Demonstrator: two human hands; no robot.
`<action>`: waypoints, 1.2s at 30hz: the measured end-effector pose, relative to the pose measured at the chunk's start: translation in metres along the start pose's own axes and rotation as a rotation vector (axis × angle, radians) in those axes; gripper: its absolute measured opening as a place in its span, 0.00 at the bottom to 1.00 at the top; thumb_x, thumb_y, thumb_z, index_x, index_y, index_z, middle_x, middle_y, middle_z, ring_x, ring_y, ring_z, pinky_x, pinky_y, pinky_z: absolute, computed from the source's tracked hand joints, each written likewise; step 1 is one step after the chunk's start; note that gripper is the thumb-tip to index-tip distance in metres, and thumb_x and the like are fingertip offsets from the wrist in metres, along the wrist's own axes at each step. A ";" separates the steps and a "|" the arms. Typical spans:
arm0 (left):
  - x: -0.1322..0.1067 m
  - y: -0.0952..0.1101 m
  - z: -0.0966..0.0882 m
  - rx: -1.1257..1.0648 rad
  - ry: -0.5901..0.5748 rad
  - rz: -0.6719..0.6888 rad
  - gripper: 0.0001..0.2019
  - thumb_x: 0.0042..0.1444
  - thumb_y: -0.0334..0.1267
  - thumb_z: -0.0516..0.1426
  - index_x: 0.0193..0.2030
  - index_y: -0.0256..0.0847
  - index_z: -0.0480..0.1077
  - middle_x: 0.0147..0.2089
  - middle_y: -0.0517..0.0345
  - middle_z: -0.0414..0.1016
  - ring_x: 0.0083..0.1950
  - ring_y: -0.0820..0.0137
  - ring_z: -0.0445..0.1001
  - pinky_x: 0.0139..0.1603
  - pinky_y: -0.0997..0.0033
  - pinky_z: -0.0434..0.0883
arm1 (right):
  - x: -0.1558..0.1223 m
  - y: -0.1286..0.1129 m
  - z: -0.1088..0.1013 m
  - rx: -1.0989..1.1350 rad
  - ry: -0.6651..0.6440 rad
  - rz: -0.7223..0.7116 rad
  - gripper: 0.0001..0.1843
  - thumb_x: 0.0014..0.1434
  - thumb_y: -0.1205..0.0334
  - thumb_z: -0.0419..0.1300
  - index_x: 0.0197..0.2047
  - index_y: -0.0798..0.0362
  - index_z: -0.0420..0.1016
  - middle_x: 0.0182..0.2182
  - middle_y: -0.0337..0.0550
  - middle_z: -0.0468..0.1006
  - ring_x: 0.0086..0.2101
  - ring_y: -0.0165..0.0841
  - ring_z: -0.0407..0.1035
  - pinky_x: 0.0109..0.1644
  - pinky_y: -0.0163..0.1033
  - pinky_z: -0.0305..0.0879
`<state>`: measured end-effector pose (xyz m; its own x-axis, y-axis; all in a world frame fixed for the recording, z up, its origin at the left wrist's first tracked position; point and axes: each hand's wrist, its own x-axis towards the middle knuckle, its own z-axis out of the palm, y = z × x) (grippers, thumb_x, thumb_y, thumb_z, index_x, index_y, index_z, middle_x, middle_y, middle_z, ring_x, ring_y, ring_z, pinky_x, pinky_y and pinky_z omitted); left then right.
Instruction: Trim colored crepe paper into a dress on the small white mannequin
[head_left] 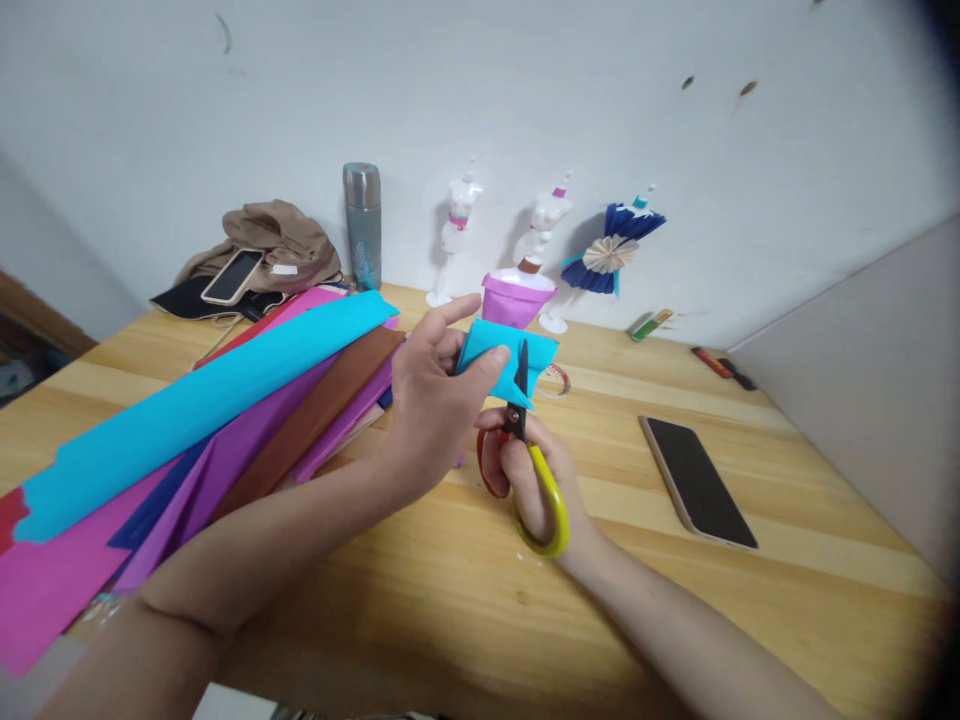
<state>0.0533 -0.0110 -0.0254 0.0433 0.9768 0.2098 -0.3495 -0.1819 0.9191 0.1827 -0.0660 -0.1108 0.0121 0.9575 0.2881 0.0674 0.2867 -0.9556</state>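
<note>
Scissors (517, 415) cutting into blue paper piece (541, 358)
Gripping the handles in right hand (525, 478), aiming blades up and away, long axis near-to-far; pinching the paper in left hand (429, 405), above wooden table (750, 600).

Bare left forearm (285, 530) enters from lower left. Its left hand (431, 405) raised, thumb pinched against fingers, index finger pointing forward. Just below, right hand (529, 480) curled in closed grip; right forearm (675, 620) from lower right.
</note>
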 end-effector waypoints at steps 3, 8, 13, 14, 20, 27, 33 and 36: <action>0.000 -0.001 0.000 0.002 -0.002 0.011 0.20 0.53 0.26 0.66 0.54 0.38 0.76 0.24 0.71 0.71 0.25 0.78 0.69 0.27 0.78 0.70 | 0.000 0.004 -0.001 -0.005 -0.002 -0.021 0.24 0.70 0.33 0.60 0.47 0.46 0.79 0.24 0.36 0.66 0.25 0.35 0.64 0.28 0.41 0.62; 0.000 0.000 -0.001 -0.031 -0.016 0.009 0.21 0.52 0.28 0.67 0.54 0.39 0.75 0.25 0.71 0.72 0.26 0.77 0.71 0.30 0.77 0.72 | -0.001 0.003 -0.001 0.010 -0.019 -0.021 0.24 0.72 0.34 0.60 0.48 0.47 0.78 0.25 0.34 0.66 0.22 0.32 0.59 0.25 0.39 0.56; 0.000 0.000 -0.002 -0.038 -0.027 0.006 0.23 0.51 0.28 0.67 0.55 0.38 0.74 0.25 0.72 0.72 0.26 0.77 0.71 0.30 0.76 0.72 | -0.002 0.000 -0.002 -0.035 -0.048 -0.060 0.22 0.73 0.36 0.58 0.49 0.47 0.77 0.24 0.32 0.65 0.21 0.31 0.58 0.26 0.39 0.57; 0.001 0.000 -0.002 -0.030 -0.027 0.007 0.23 0.51 0.28 0.67 0.55 0.38 0.74 0.25 0.71 0.72 0.26 0.77 0.71 0.30 0.76 0.72 | -0.002 0.000 -0.003 -0.041 -0.050 -0.065 0.22 0.74 0.37 0.58 0.50 0.47 0.77 0.23 0.32 0.65 0.21 0.30 0.58 0.26 0.40 0.57; 0.003 0.000 -0.002 0.038 -0.005 0.034 0.20 0.53 0.28 0.65 0.53 0.37 0.75 0.24 0.72 0.70 0.25 0.77 0.68 0.29 0.77 0.68 | 0.000 0.001 -0.003 -0.044 -0.033 -0.045 0.20 0.73 0.38 0.59 0.49 0.45 0.78 0.21 0.32 0.63 0.20 0.31 0.57 0.25 0.40 0.55; 0.003 0.000 -0.001 0.043 0.002 0.026 0.19 0.52 0.27 0.65 0.53 0.38 0.75 0.23 0.72 0.68 0.25 0.78 0.67 0.28 0.77 0.67 | 0.001 0.000 -0.003 -0.015 -0.018 -0.021 0.19 0.70 0.38 0.62 0.48 0.45 0.77 0.21 0.32 0.62 0.20 0.33 0.60 0.27 0.43 0.62; 0.003 0.001 -0.001 0.036 -0.001 0.027 0.20 0.52 0.27 0.65 0.53 0.37 0.75 0.23 0.72 0.69 0.25 0.78 0.67 0.29 0.78 0.68 | 0.001 -0.001 -0.002 -0.039 0.000 -0.018 0.22 0.70 0.35 0.61 0.47 0.45 0.78 0.22 0.36 0.65 0.26 0.39 0.69 0.27 0.43 0.65; 0.003 0.001 -0.001 0.034 0.004 0.018 0.19 0.52 0.27 0.65 0.52 0.38 0.75 0.23 0.73 0.69 0.25 0.78 0.68 0.28 0.78 0.69 | 0.001 -0.001 -0.001 -0.032 -0.003 -0.010 0.21 0.70 0.36 0.61 0.47 0.45 0.77 0.24 0.37 0.67 0.26 0.38 0.69 0.27 0.42 0.65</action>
<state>0.0518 -0.0085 -0.0242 0.0331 0.9738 0.2251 -0.3180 -0.2033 0.9260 0.1834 -0.0650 -0.1092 0.0084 0.9547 0.2975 0.0991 0.2952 -0.9503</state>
